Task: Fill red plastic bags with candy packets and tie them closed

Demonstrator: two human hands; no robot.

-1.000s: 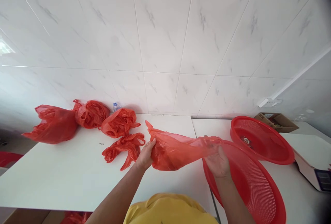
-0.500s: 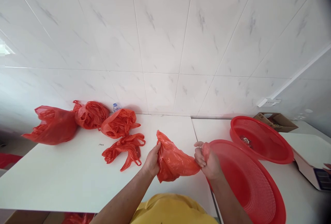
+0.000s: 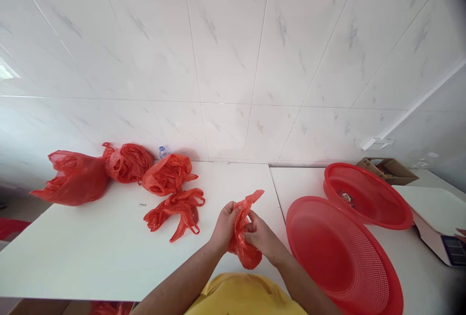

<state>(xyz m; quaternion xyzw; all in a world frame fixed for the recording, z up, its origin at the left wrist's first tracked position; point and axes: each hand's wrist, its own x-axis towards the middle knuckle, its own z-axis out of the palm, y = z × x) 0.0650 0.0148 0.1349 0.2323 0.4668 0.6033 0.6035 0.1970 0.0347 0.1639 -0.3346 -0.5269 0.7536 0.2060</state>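
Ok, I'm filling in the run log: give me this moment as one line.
left hand: holding red bag; right hand: curled against same bag; nearby: crumpled red bags left, red baskets right

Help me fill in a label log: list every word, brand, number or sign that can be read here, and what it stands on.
None can be read.
Dark panel of the weighing scale: any markings are too small and blurred.
Cardboard box: any marks are too small to read.
Blue-capped bottle: partly hidden, no legible label.
Held red plastic bag: no print visible.
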